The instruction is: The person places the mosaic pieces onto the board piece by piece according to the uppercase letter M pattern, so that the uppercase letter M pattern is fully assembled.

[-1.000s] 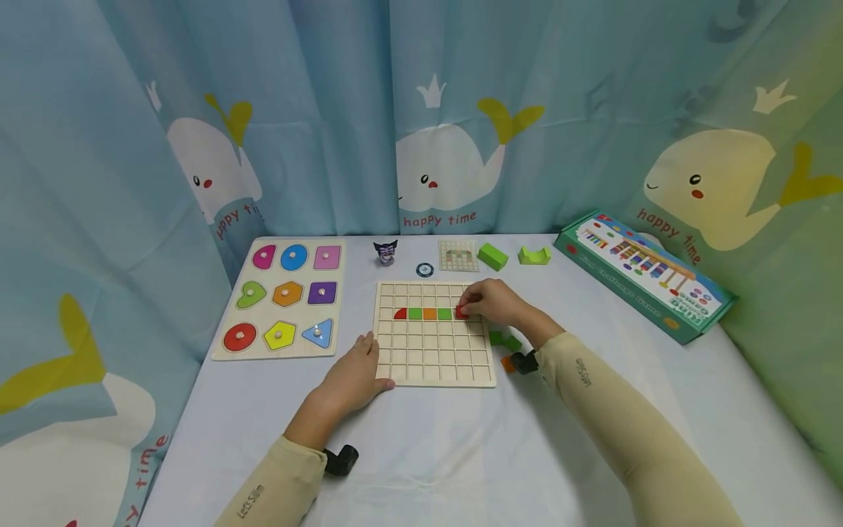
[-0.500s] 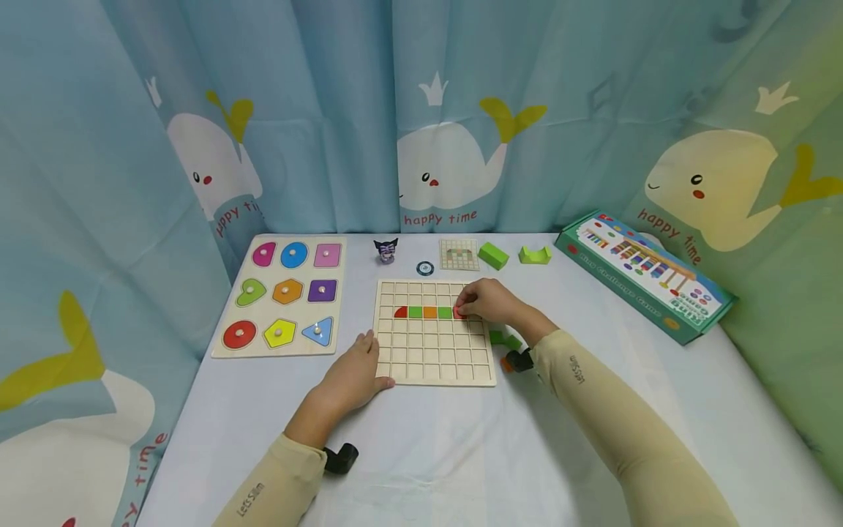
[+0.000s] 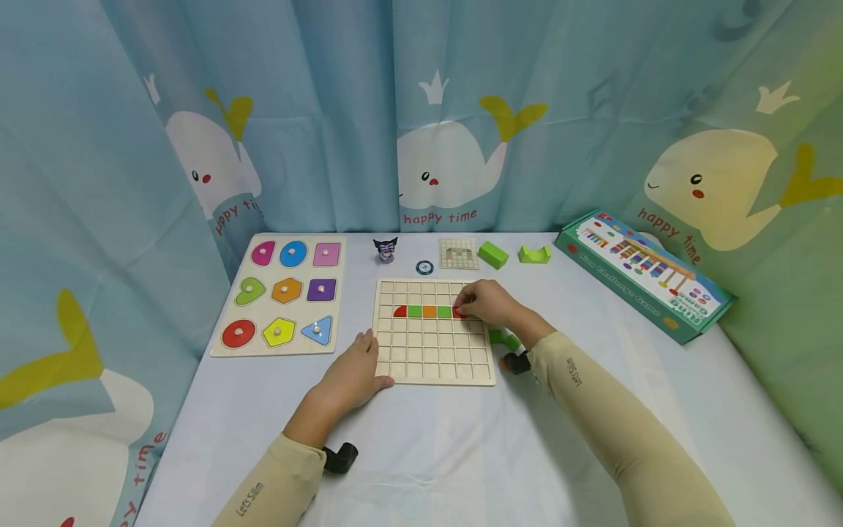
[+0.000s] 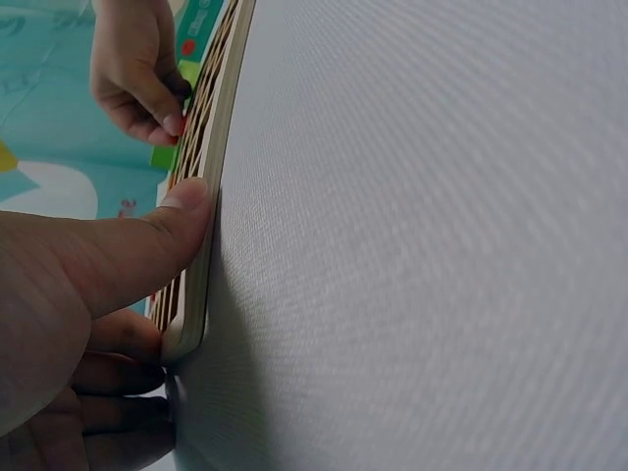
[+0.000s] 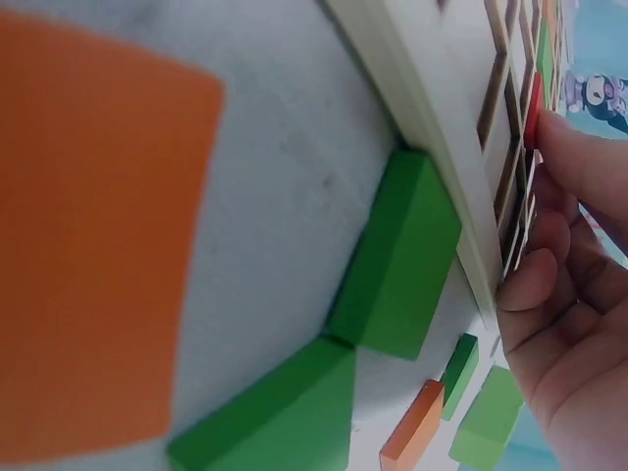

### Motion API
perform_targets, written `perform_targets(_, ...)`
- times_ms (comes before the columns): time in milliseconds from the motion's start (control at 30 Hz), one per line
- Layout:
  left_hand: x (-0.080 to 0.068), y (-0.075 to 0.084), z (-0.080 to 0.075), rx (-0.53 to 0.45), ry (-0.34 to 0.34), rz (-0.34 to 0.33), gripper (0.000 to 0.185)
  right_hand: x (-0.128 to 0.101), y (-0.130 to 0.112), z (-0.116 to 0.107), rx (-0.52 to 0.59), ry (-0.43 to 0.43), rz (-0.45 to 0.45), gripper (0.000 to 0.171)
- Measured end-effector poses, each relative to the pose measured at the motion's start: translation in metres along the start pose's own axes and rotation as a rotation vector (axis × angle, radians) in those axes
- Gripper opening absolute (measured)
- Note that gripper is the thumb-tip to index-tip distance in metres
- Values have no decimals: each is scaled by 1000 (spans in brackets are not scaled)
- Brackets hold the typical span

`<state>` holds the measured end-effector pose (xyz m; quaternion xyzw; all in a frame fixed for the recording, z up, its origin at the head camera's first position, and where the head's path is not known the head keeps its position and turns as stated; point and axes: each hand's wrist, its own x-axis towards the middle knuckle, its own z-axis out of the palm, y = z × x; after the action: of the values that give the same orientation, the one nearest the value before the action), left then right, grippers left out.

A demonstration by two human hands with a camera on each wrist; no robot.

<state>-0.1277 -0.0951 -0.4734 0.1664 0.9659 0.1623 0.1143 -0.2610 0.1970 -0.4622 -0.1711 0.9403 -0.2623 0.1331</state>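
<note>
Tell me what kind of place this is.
Probably a children's play corner: whale-print curtains round a table holding a shape puzzle, a grid board with coloured blocks and a toy box.

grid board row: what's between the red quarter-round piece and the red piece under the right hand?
Head view: three square tiles in a row, green, orange, green, fill the cells between the red quarter-round piece and the red piece that the right hand touches.
</note>
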Motion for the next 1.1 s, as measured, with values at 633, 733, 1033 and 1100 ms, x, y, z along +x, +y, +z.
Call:
perform_targets(633, -2, 2, -1, -20, 7, -15, 85, -18, 16, -16, 74, 72, 25, 10)
perform_targets(733, -2, 3, -2, -23, 9, -15, 85, -22, 21, -21, 73, 73, 50, 12)
perform_targets(1033, 0, 0, 2, -9, 8, -2, 86, -37, 39, -33, 65, 105, 90, 17)
perform_targets(1100, 0, -1, 3, -3, 6, 3, 87, -39, 44, -35, 59, 121, 89, 17)
